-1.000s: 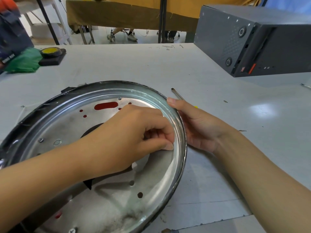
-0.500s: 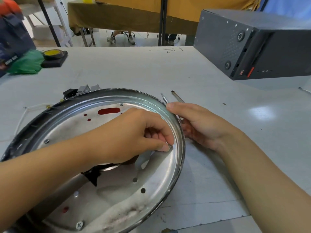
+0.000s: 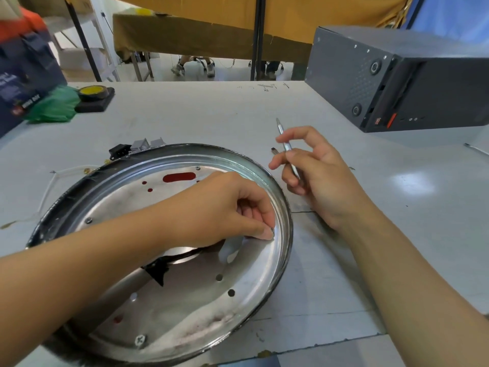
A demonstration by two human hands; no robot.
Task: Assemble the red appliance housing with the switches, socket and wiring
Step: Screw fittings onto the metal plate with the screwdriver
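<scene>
head view: the round metal base plate (image 3: 185,300) of the housing lies flat on the grey table (image 3: 211,115), with the black socket (image 3: 120,151) and grey switches (image 3: 149,143) just past its far rim and white wires (image 3: 50,186) trailing off to the left. the left hand (image 3: 225,210) is inside the plate near its right edge, thumb and fingertip pinching a small screw (image 3: 271,229) against the metal.

half a second ago the right hand (image 3: 317,178) lay at the rim over the tools on the table; now it has lifted clear and grips a thin metal screwdriver (image 3: 287,149), tip pointing away. a second tool (image 3: 274,150) lies on the table beside it.

so the screw looks placed and held, and driving it in is probably the next step.
</scene>
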